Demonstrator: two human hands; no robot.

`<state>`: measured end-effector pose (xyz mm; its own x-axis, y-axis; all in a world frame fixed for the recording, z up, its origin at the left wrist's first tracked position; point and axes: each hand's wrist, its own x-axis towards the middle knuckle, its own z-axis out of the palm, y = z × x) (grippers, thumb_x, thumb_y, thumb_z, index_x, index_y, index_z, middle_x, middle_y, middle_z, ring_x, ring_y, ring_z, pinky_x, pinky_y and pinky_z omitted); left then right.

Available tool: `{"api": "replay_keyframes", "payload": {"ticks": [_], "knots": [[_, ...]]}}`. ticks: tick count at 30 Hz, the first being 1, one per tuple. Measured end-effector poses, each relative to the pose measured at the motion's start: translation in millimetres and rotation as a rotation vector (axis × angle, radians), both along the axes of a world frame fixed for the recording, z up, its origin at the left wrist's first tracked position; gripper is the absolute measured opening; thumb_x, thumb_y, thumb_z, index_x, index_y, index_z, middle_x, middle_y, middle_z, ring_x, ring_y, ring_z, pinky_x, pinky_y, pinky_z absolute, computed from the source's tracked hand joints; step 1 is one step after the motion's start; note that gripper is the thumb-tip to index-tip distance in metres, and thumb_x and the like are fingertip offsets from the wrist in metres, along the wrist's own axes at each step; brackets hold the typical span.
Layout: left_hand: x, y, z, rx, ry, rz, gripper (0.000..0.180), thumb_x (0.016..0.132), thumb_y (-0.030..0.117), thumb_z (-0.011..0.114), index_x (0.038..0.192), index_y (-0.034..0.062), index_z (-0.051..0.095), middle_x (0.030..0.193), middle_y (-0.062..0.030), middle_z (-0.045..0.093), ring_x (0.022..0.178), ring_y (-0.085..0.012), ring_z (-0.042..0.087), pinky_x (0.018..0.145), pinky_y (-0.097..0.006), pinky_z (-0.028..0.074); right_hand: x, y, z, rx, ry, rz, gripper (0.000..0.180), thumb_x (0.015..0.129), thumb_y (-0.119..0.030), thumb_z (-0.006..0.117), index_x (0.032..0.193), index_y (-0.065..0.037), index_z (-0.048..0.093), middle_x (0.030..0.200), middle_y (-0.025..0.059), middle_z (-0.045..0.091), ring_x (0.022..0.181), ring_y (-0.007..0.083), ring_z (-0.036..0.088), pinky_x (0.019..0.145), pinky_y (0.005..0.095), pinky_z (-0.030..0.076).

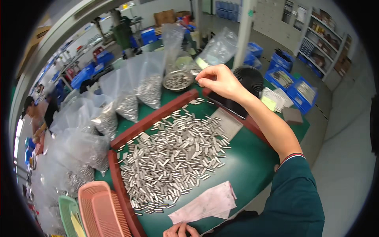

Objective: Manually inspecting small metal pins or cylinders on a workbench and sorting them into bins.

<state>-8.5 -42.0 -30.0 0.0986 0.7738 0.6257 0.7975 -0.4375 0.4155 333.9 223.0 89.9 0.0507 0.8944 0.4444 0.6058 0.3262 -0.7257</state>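
My right hand (219,81) reaches out over the far side of the green table, beside a round metal bowl (177,81) of small metal pieces. Its thumb and fingers are pinched together; whatever may be between them is too small to make out. A wide spread of small, flat silvery metal bars (173,154) lies on the table inside dark red wooden rails (154,118). At the bottom edge, my left hand (181,230) has curled fingers close to a stained whitish-pink cloth (207,203). Its lower part is cut off, and what it holds, if anything, is hidden.
Clear plastic bags (150,83) of metal pieces line the left and far sides. Pink (100,209) and green baskets (71,215) stand at lower left. A flat grey plate (227,123) lies beside the bars. Blue crates (302,94) stand at right. Another person (37,114) is at far left.
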Motion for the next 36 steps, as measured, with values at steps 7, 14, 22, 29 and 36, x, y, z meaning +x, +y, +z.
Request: {"api": "replay_keyframes", "payload": {"ticks": [7,14,22,29,36], "knots": [[0,-4,-6,0.006,-0.005,-0.05,0.014,0.071,0.0,0.065,0.085,0.0025,0.066,0.087,-0.0117,0.061,0.079,-0.0306,0.055,0.072,-0.039,0.041,84,-205,-8,-0.067,-0.132,-0.448,0.012,0.078,-0.008,0.065,0.085,0.001,0.069,0.072,0.0067,0.067,0.061,0.0113,0.059,0.059,0.0271,0.047],[0,-6,-9,-0.025,-0.024,-0.053,0.017,0.071,-0.002,0.066,0.087,0.0017,0.066,0.092,-0.0141,0.061,0.084,-0.0328,0.055,0.077,-0.041,0.043,148,-264,-105,-0.361,-0.343,-0.419,0.026,0.07,-0.015,0.075,0.091,0.0,0.069,0.083,0.0113,0.063,0.078,0.0213,0.063,0.07,0.0321,0.05],[-4,-6,-27,-0.07,-0.076,-0.03,0.02,0.068,-0.005,0.062,0.086,0.0016,0.062,0.088,-0.0104,0.058,0.083,-0.0278,0.052,0.079,-0.038,0.039,145,-270,-104,-0.295,-0.299,-0.524,0.018,0.074,-0.011,0.066,0.086,0.002,0.064,0.078,0.0113,0.059,0.07,0.0226,0.06,0.065,0.0322,0.046],[-7,-8,-21,-0.139,-0.118,-0.039,0.021,0.066,-0.005,0.063,0.085,0.0026,0.062,0.087,-0.0092,0.06,0.08,-0.0271,0.053,0.08,-0.038,0.039,142,-277,-118,-0.209,-0.039,-0.631,0.016,0.076,-0.007,0.066,0.087,0.003,0.062,0.077,0.0052,0.058,0.065,0.0118,0.052,0.061,0.0251,0.041],[1,-2,-4,-0.148,-0.114,-0.078,0.021,0.066,-0.004,0.064,0.086,0.0027,0.063,0.083,-0.0083,0.06,0.077,-0.0255,0.053,0.078,-0.036,0.038,136,-276,-122,-0.252,-0.189,-0.547,0.019,0.073,-0.005,0.069,0.09,0.003,0.065,0.079,0.0065,0.056,0.077,0.0173,0.051,0.068,0.0286,0.042]]}}
